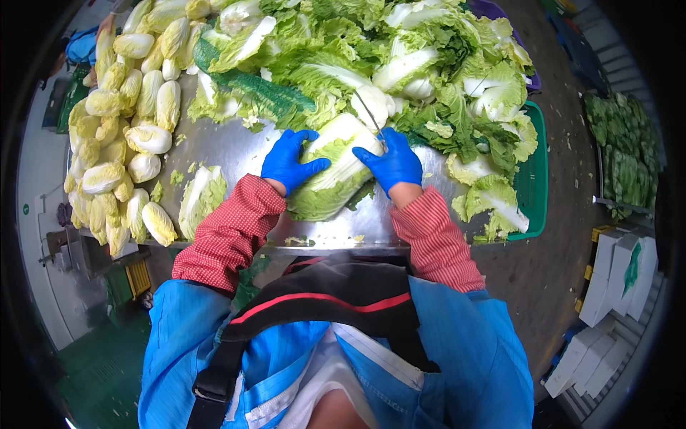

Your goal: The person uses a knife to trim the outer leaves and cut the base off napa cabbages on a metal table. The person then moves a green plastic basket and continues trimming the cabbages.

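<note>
A large napa cabbage [335, 166] with pale green outer leaves lies tilted on the metal tabletop [236, 145] in front of me. My left hand [291, 161], in a blue glove, grips its left side with the thumb across the leaves. On the other side, my right hand [394, 161], also gloved in blue, holds a knife [368, 111] and rests its thumb against the cabbage. The thin blade points up and away, over the white stem end. Most of the knife's handle is hidden in my fingers.
Trimmed yellow napa cabbages [150, 138] are piled at the left. Loose outer leaves [450, 80] heap up behind and to the right, near a green crate [536, 177]. Green netting [268, 94] lies among them. Another person's blue sleeve [83, 47] shows at far left.
</note>
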Demonstrator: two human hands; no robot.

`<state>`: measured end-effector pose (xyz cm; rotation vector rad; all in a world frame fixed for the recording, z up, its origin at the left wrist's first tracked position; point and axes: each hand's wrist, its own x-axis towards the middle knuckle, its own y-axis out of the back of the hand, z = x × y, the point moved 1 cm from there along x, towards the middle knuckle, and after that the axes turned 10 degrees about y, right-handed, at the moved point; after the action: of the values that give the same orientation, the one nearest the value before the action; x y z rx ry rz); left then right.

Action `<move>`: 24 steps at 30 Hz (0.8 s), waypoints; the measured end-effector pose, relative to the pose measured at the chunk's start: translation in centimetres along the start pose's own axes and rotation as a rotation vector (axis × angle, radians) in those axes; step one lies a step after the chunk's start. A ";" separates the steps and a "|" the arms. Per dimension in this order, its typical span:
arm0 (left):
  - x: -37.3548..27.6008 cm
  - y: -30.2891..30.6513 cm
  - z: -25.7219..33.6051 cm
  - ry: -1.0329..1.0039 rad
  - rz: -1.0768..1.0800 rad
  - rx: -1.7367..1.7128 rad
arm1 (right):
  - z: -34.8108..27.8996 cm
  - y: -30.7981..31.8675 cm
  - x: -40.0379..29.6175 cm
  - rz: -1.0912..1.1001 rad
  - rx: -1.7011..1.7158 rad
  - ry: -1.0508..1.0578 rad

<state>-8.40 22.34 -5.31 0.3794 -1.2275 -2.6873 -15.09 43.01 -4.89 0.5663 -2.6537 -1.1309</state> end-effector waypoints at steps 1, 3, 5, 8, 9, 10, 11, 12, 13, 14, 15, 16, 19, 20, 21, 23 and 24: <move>-0.4 0.0 0.0 0.015 -0.016 -0.025 | 0.3 -0.2 -1.2 0.038 0.083 -0.025; -0.8 0.1 0.3 0.086 -0.059 0.000 | 1.7 -0.5 -3.3 0.117 0.244 -0.073; -1.0 0.3 0.7 0.152 -0.100 0.023 | 2.7 -0.6 -4.8 0.047 0.631 -0.247; 0.1 0.7 -0.7 0.300 -0.088 0.018 | 2.9 0.9 -7.1 0.023 0.905 -0.359; 0.7 1.0 -1.9 0.350 -0.070 0.004 | 2.1 2.8 -7.6 -0.032 0.996 -0.385; 1.7 1.2 -3.7 0.445 -0.139 -0.008 | 2.9 3.7 -7.9 -0.088 1.021 -0.407; 1.9 0.9 -5.4 0.268 0.015 0.019 | 3.6 4.7 -8.2 -0.141 1.043 -0.433; 2.0 0.9 -4.9 0.213 0.025 -0.071 | 5.0 5.8 -7.6 -0.164 0.936 -0.454; 2.1 0.9 -4.4 0.159 0.033 -0.158 | 6.3 6.7 -6.8 -0.186 0.832 -0.476; 2.4 0.7 -4.4 0.187 -0.007 -0.133 | 7.8 6.8 -6.1 0.015 0.258 -0.163; 3.1 0.6 -4.4 0.212 -0.049 -0.107 | 8.6 6.5 -5.6 0.208 -0.317 0.149; 3.6 0.4 -4.4 0.236 -0.083 -0.080 | 4.5 8.6 -3.8 -0.016 -0.305 -0.143; 3.1 -0.7 -3.6 0.134 -0.064 -0.068 | 1.7 4.5 -0.5 0.080 0.214 0.132; 2.3 -0.6 -2.7 0.099 0.004 -0.031 | 1.4 2.3 0.8 0.102 0.182 0.140; 1.9 -0.8 -3.0 0.139 0.000 -0.029 | 0.4 1.5 1.8 0.040 0.058 0.073; 1.7 -1.0 -3.4 0.203 -0.007 -0.023 | 1.6 -1.3 3.6 -0.100 0.045 -0.046; 1.1 -0.6 -3.2 0.200 0.080 0.041 | 1.7 -2.0 3.0 -0.019 0.091 -0.015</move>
<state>-8.55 20.11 -7.94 0.5771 -1.2139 -2.4908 -17.81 41.54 -7.42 0.6035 -2.7297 -1.0270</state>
